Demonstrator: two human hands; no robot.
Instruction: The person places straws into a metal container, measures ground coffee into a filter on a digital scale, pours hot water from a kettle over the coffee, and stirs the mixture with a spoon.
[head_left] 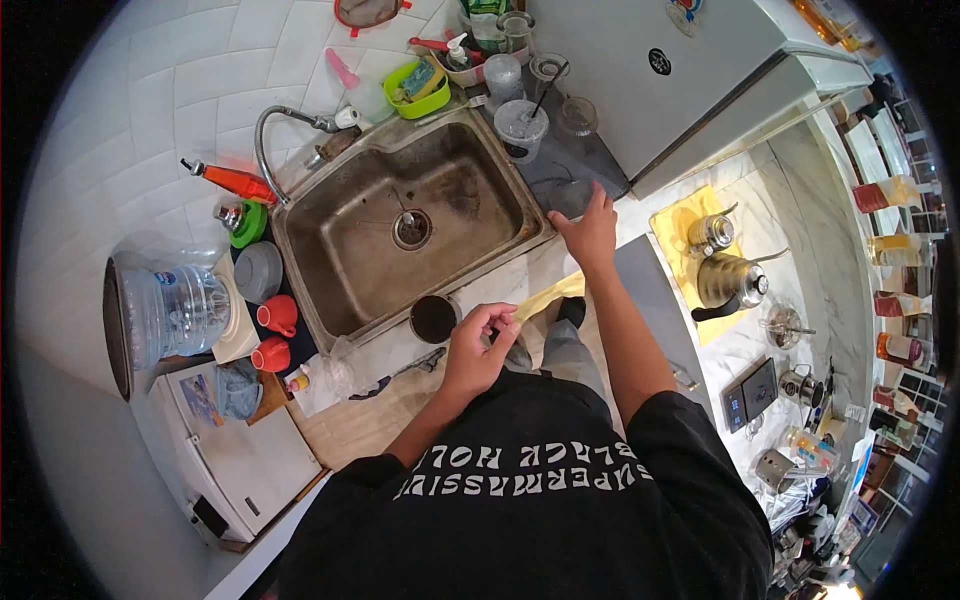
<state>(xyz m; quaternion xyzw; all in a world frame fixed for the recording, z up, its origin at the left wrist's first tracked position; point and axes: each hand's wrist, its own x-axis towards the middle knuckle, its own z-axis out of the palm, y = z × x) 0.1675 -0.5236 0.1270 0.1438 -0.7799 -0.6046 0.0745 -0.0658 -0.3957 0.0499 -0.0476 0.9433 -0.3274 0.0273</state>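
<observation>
My left hand (482, 347) is closed, its fingers pinching one end of a yellow cloth (545, 297) that stretches toward my right forearm. My right hand (588, 228) reaches over the dark counter mat (612, 172) to the right of the sink, thumb and fingers apart. Beside its fingertips there is a faint, see-through shape, too unclear to name; contact with it cannot be made out. Just beyond stand a clear plastic cup with a black straw (521, 128) and a clear cup (577, 117).
A steel sink (290, 235) lies ahead, with a dark round container (434, 319) at its near edge. Red mugs (277, 316) and a water bottle (190, 308) stand left. On the right are a steel kettle (728, 281), a scale (750, 395) and a fridge (690, 70).
</observation>
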